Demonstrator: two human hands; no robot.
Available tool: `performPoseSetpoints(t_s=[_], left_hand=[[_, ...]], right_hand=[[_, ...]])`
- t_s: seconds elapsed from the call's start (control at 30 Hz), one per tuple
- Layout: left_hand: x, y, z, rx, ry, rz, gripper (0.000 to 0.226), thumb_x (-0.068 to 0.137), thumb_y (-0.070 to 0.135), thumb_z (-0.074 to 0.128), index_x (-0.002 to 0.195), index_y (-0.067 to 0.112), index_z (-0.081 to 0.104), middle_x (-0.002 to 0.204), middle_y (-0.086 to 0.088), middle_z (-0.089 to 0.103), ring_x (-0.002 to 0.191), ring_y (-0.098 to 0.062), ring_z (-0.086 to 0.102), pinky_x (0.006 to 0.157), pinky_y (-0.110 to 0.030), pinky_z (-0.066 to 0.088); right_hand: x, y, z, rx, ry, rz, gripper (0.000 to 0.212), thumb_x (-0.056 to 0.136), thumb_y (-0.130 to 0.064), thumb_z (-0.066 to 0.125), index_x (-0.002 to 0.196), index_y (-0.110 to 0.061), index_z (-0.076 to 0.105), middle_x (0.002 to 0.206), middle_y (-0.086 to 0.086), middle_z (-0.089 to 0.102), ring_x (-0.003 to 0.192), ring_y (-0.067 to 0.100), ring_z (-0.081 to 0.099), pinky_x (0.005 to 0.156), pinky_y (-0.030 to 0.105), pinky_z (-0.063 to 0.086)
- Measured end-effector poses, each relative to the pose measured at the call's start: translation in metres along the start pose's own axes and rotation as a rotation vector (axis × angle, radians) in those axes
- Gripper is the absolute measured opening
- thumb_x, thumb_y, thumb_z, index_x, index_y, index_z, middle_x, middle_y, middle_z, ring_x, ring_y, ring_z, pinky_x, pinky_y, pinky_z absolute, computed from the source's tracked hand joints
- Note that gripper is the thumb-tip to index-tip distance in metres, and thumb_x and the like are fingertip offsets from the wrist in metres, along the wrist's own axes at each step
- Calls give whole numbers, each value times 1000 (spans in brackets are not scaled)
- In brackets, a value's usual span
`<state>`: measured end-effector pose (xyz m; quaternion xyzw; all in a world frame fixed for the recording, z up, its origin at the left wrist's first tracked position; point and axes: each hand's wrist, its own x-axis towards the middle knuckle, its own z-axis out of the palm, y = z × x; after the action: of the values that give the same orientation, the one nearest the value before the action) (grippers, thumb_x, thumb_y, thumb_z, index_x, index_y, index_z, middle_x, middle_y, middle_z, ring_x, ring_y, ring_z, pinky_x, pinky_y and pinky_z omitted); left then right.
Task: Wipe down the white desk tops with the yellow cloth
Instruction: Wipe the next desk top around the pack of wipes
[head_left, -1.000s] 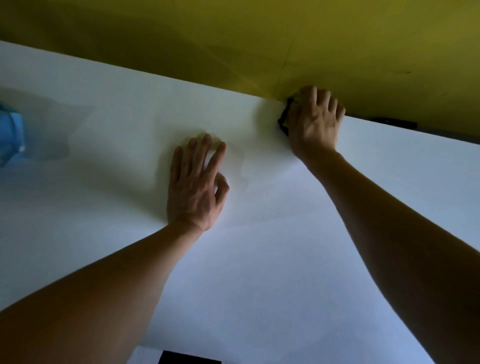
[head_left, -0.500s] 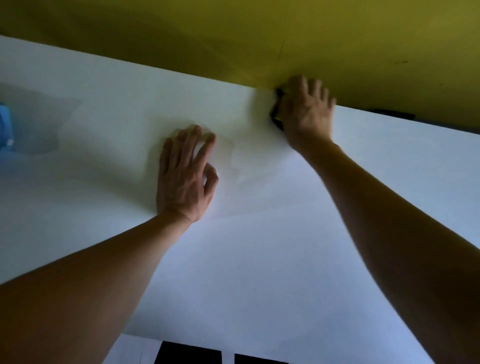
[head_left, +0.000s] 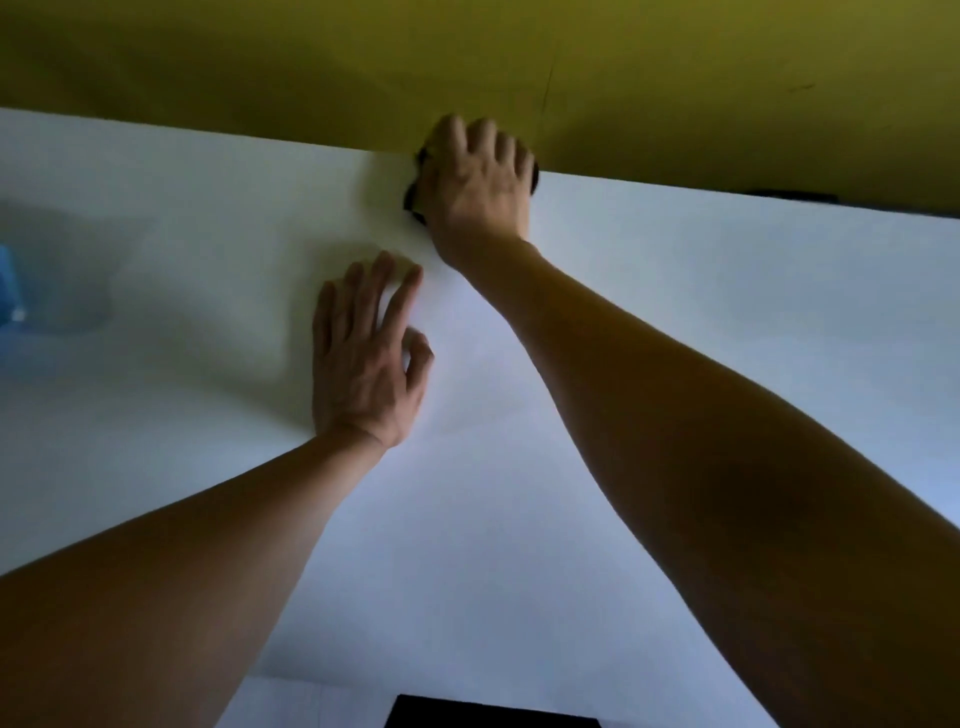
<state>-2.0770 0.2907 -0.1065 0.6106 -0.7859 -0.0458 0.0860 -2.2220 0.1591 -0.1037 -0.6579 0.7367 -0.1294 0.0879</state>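
1. Head view, looking down along 2 bare forearms stretched over a white table (head_left: 519, 519), which fills most of the frame and ends against a yellow partition (head_left: 467, 62) at its far edge.
2. The right hand (head_left: 475, 182) is at that far edge, right where the table meets the partition. Its fingers curl over something dark, of which only small dark bits (head_left: 414, 200) show at the left and right of the hand.
3. The grip of the right hand is closed around that dark thing. I cannot tell what it is; it does not look yellow in this dim light, so whether it is the task's cloth is uncertain.
4. The left hand (head_left: 363, 358) lies flat on the table, nearer the person and just to the left of the right forearm. Its grip is wide: fingers straight and spread, holding nothing, apparently bracing the body.
5. No yellow cloth can be clearly seen anywhere on the table.
6. My judgement: the step in hand is wiping or working along the back edge. The next move calls for sweeping sideways along the edge with steady downward pressure, the left hand giving support.
7. No container is clearly visible. A blue object (head_left: 8, 291) is cut off at the left edge; I cannot tell what it is.
8. A black shape (head_left: 493, 719) sits at the bottom edge.
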Motion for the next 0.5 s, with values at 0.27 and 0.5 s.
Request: performPoseSetpoints(t_s=[0.27, 0.5], left_hand=[[-2, -5, 1, 7, 8, 28, 63, 96, 25, 46, 159, 23, 40, 169, -10, 32, 156, -31, 27, 130, -50, 13], [-4, 2, 1, 15, 11, 11, 63, 98, 26, 41, 161, 22, 37, 170, -11, 28, 156, -37, 26, 130, -51, 12]], right_hand=[[-20, 82, -20, -1, 29, 57, 57, 88, -50, 27, 128, -19, 54, 122, 13, 56, 112, 32, 53, 97, 41, 33], [-42, 199, -62, -93, 92, 299, 44, 99, -37, 35, 129, -10, 51, 122, 19, 55, 116, 37, 51, 104, 44, 32]])
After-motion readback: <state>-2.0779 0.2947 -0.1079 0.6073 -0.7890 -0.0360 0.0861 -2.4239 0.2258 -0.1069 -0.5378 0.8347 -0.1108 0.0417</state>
